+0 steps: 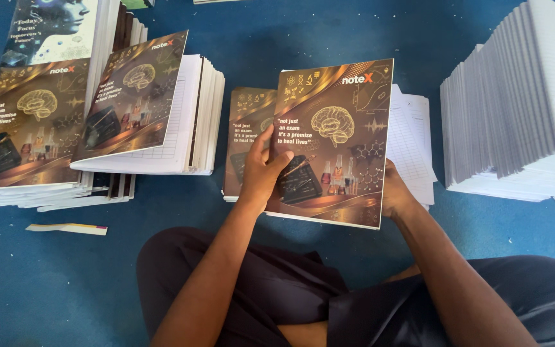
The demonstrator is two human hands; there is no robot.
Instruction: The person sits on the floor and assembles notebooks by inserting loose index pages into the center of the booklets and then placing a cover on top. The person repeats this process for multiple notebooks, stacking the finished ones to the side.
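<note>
Hands clasp the brown notebook (pixel 332 141) between them: left hand (pixel 261 170) on its cover, right hand (pixel 396 193) behind its edge.

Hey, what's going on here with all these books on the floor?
A person sitting on the blue carpet holds a brown, glossy-covered notebook in both hands: the left hand has its grip on the near left edge, the right hand supports the right edge from behind. Under it lie another matching cover and ruled paper sheets. Stacks of finished notebooks sit left, a tall pile of white page blocks right.
</note>
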